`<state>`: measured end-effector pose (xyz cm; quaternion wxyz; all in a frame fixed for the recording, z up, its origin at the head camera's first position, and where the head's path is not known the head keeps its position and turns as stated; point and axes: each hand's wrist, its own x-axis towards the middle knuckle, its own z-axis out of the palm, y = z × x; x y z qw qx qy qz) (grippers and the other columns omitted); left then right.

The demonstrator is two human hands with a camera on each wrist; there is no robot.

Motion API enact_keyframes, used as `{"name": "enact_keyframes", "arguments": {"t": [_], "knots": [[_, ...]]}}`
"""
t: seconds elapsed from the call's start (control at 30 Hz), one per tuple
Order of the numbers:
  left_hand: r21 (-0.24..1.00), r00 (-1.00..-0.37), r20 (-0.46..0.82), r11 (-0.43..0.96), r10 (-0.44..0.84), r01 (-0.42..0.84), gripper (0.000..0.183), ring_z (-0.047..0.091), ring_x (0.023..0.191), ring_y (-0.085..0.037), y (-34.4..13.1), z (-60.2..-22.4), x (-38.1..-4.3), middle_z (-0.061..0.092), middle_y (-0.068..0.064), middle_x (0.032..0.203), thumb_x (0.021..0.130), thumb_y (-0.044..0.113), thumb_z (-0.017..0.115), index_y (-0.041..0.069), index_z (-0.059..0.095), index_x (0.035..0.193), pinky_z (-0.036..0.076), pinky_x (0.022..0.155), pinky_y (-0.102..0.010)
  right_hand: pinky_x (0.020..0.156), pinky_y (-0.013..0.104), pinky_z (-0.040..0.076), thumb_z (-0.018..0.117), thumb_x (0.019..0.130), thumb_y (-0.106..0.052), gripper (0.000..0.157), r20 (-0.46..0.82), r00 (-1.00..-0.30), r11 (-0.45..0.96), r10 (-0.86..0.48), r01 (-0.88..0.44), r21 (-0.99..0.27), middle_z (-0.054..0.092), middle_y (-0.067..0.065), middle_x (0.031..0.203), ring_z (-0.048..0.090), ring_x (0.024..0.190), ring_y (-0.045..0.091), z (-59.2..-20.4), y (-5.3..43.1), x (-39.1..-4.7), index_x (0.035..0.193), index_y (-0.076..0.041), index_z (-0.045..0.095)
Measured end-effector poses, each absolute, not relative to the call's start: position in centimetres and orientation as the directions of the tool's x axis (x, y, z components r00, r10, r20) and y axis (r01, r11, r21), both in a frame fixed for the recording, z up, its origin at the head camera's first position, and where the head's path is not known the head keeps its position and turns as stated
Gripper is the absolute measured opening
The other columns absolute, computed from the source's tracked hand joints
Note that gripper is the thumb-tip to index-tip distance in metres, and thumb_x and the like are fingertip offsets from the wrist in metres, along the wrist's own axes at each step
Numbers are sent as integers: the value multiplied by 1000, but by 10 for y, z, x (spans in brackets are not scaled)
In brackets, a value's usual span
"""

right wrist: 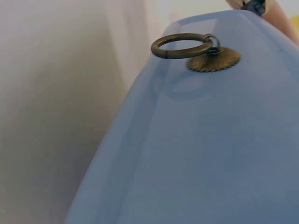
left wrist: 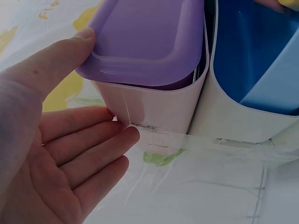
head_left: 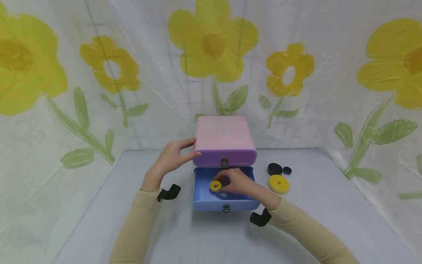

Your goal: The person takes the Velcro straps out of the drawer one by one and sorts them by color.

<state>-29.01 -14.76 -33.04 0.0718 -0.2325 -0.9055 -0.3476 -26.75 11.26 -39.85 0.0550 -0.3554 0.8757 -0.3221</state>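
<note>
Small yellow disc (head_left: 212,188) (holed centrally)

Sheeting (head_left: 158,110) patterned with yellow flowers (head_left: 213,44) screens a pale tabletop (head_left: 204,238) on three sides in a makeshift booth, the kind of room around it impossible to tell.
</note>
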Motion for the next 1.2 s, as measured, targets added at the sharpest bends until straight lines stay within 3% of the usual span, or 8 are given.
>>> {"name": "enact_keyframes", "arguments": {"t": [0.5,0.87,1.2], "knots": [[597,-882,297,650,366,471,75,51,128,-20,-149,-332,-291,54,-2,138,80,60,64,19,47,141,43,103,-46,83,28,55,79,78,-22,35,207,-746,523,-633,-609,-596,70,1,104,68,94,15,-378,131,-254,109,-11,69],[596,-877,308,643,370,480,72,52,127,-22,-148,-334,-291,54,-3,137,81,55,67,19,48,141,43,102,-47,82,27,56,79,78,-18,35,203,-783,520,-589,-558,-647,69,4,107,68,97,19,-370,147,-249,110,-8,69],[605,-878,302,637,373,478,72,51,127,-22,-147,-332,-292,54,-3,137,82,54,67,18,48,141,43,102,-47,82,27,55,80,77,-25,36,220,-814,569,-537,-542,-619,70,3,106,68,94,16,-358,162,-245,109,-11,70]]}}
